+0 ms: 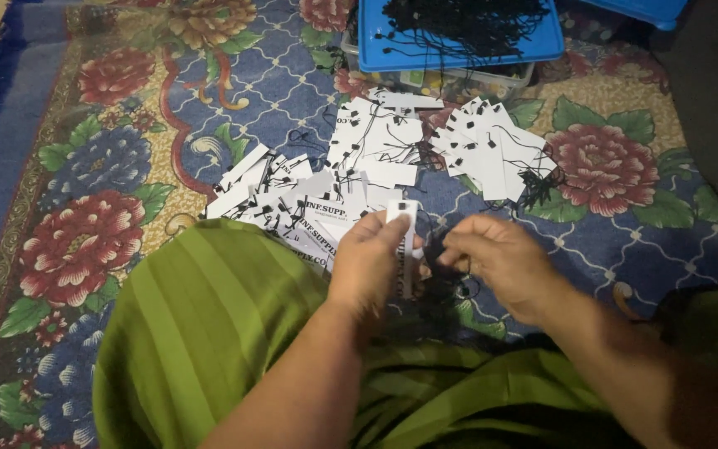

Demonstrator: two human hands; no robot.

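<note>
My left hand (pixel 370 259) pinches a narrow white paper tag (pixel 404 218) upright between thumb and fingers. My right hand (pixel 499 262) is just to its right, fingers closed on a thin black string (pixel 435 246) beside the tag. On the carpet beyond my hands lies a heap of white tags with black strings (pixel 376 154), spread from left to right. My knees, covered in green striped cloth (pixel 209 324), are under both forearms.
A clear plastic box with a blue lid (pixel 459 46) stands at the top, with a tangle of black strings (pixel 459 17) on the lid. A flowered carpet (pixel 85 166) covers the floor. A second blue lid (pixel 650 8) shows at the top right corner.
</note>
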